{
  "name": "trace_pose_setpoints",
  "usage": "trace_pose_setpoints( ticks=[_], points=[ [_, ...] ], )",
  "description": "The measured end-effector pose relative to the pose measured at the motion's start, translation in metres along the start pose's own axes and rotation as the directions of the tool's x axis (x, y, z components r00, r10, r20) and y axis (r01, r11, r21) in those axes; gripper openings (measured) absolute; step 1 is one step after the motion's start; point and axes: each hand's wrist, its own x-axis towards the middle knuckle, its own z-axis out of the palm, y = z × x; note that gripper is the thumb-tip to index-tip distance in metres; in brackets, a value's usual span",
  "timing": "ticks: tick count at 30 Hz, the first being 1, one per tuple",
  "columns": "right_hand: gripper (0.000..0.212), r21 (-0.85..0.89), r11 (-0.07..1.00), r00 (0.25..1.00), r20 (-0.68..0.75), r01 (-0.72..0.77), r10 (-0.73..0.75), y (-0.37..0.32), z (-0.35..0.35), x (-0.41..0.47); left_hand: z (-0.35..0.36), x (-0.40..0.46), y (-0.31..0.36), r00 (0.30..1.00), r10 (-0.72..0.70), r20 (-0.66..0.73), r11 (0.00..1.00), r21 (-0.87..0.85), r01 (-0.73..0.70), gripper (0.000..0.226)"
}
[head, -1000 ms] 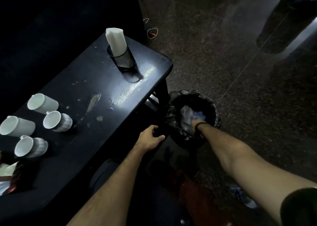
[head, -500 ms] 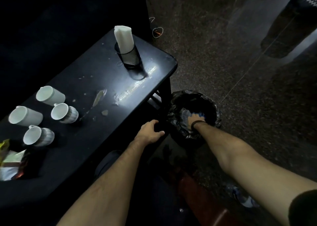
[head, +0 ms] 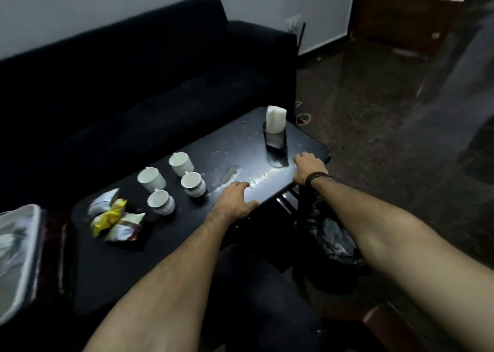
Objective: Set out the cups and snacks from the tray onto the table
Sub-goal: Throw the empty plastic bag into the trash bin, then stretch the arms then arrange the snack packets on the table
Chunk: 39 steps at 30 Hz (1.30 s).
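- Left hand (head: 235, 200) lay flat on the near edge of the glossy black low table (head: 112, 266) — grip relaxed, holding nothing.
- Right hand (head: 310, 168) rested palm-down near the table's right corner, fingers spread, also empty.
- Four white ceramic cups (head: 171, 183) stood clustered just left of the left hand — not touching it.
- Crumpled yellow-and-silver snack packets (head: 115, 218) lay further left, well apart from both hands.

Single head-worn view, looking forward and down, close over dark table (head: 160, 258), sofa (head: 133, 84) beyond
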Motion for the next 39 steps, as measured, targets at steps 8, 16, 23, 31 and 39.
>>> trace_pose_setpoints(
  ticks=[8,16,23,31,39],
  points=[
    [0.071,-0.077,0.948,0.949,-0.043,0.307,-0.311,-0.139,-0.092,-0.001,-0.124,-0.06,-0.07,0.951,-0.156,-0.268,0.981,0.072,0.182,0.072],
    [0.081,-0.115,0.878,0.877,-0.071,0.465,-0.474,-0.266,-0.177,-0.016,-0.234,-0.118,-0.118,0.847,-0.299,-0.44,0.927,0.078,0.368,0.087],
    [0.085,-0.139,0.85,0.848,-0.09,0.509,-0.522,-0.327,-0.224,-0.011,-0.287,-0.134,-0.142,0.805,-0.367,-0.465,0.901,0.036,0.432,0.091],
    [0.086,-0.143,0.835,0.834,-0.084,0.532,-0.545,-0.379,-0.24,0.037,-0.324,-0.108,-0.174,0.788,-0.384,-0.481,0.887,0.045,0.459,0.091],
    [0.088,-0.144,0.849,0.849,-0.086,0.508,-0.522,-0.439,-0.233,0.146,-0.362,-0.027,-0.234,0.778,-0.465,-0.422,0.837,0.077,0.542,0.09]
  ],
)
